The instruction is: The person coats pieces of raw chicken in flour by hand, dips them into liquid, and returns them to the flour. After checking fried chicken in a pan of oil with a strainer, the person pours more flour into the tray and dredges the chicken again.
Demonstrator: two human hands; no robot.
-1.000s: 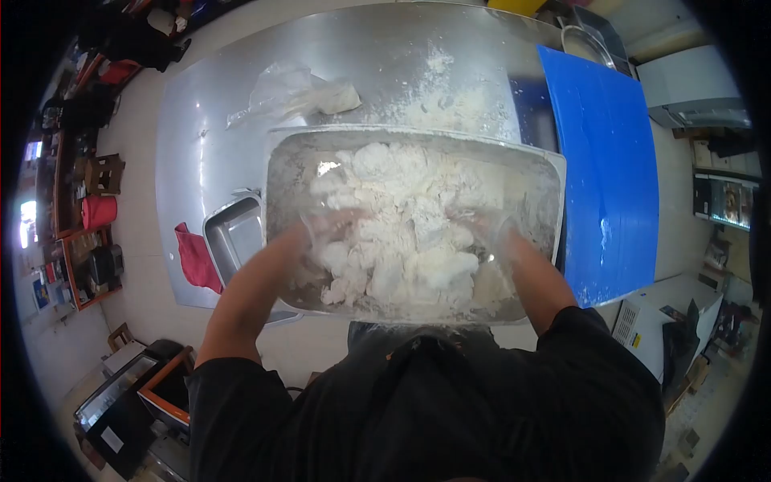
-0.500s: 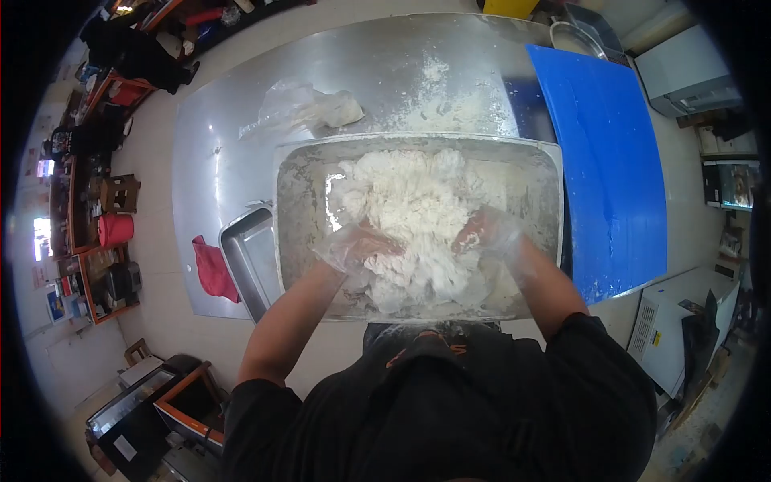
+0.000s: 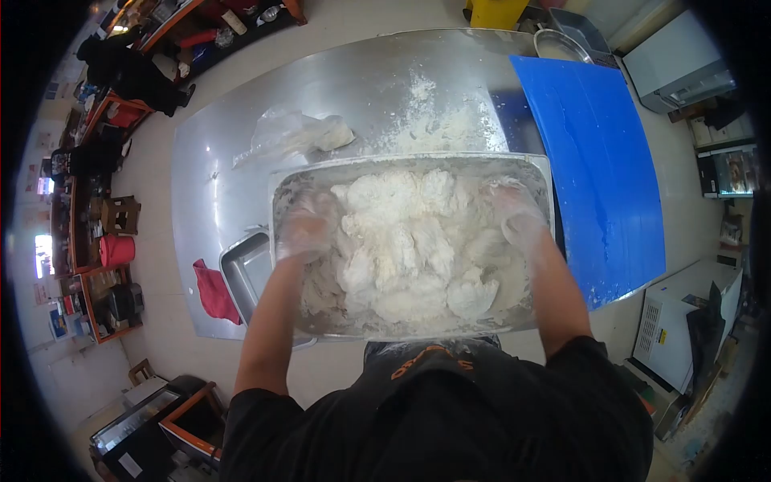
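A deep metal tub (image 3: 353, 162) stands at the table's near edge, holding a heap of flour-coated white pieces (image 3: 401, 249). My left hand (image 3: 309, 225), in a clear plastic glove, is inside the tub at its left wall, beside the heap. On the other side my right hand (image 3: 514, 210), gloved the same way, is near the right wall at the upper right of the heap. Motion blurs the fingers of both hands, so whether they hold anything does not show.
The steel table (image 3: 193, 177) bears a plastic bag (image 3: 301, 135), scattered flour (image 3: 438, 120), a blue board (image 3: 598, 177), a red cloth (image 3: 215, 293) and a smaller metal tray (image 3: 247, 269). People in dark clothes (image 3: 132, 76) are at the far left.
Both hands have moved apart from the heap's near middle, outward and forward to the tub's side walls. The heap's pieces now lie more spread out.
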